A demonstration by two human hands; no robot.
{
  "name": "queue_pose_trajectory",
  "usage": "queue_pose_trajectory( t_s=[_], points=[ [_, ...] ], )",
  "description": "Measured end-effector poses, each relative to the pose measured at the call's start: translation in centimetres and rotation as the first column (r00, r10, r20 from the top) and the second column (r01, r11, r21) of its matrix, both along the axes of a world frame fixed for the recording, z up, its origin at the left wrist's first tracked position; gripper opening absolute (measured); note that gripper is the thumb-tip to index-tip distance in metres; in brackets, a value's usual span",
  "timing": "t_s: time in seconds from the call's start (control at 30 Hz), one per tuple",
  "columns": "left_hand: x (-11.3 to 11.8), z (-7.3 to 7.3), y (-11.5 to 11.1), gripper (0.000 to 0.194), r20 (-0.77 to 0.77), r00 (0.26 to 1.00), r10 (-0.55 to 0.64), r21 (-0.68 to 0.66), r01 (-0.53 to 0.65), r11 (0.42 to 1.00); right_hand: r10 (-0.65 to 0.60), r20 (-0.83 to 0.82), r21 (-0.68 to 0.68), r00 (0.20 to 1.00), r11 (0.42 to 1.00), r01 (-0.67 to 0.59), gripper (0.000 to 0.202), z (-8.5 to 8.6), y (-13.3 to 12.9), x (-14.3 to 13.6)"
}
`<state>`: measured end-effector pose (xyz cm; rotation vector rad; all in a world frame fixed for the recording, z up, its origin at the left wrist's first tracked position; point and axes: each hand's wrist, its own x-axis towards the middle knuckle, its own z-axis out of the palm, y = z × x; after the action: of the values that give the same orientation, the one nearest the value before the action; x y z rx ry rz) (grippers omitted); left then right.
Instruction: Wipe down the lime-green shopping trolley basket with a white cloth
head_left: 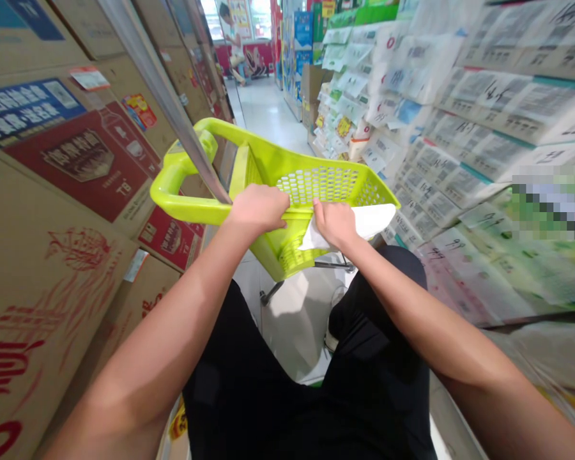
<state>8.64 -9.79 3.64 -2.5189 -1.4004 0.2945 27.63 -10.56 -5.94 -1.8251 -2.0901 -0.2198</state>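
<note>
A lime-green plastic shopping cart (311, 153) with perforated basket walls stands in front of me, its handle loop at the left. My left hand (259, 207) is closed over the near rim, close to the handle end. Farther right on the same rim, my right hand (335, 223) presses a white cloth (371, 222) against the side, fingers curled over the edge. The cloth hangs below that hand and stretches along the rim to the right; whether it is fabric or paper, I cannot tell. No goods show inside the visible part of the basket.
Stacked cardboard cartons (76, 160) wall the left side. A metal pole (167, 89) slants down beside my left hand. Packs of wrapped tissue (489, 96) are piled along the right. A tiled aisle (266, 105) runs ahead, where a person (234, 41) sits near the windows.
</note>
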Motion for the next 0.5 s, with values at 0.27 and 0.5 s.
queue_pose_trajectory(
  t_s=[0.27, 0.5],
  points=[
    [-1.1, -0.1, 1.4, 0.042, 0.026, 0.998, 0.055, 0.049, -0.056, 0.997, 0.282, -0.055, -0.028, 0.958, 0.958, -0.284, 0.062, 1.4, 0.2, -3.4],
    [-4.4, 0.3, 3.4, 0.044, -0.012, 0.995, 0.099, -0.018, -0.099, 0.995, 0.337, 0.116, -0.156, 0.934, 0.935, -0.318, 0.052, -0.4, 1.0, 6.0]
  ],
)
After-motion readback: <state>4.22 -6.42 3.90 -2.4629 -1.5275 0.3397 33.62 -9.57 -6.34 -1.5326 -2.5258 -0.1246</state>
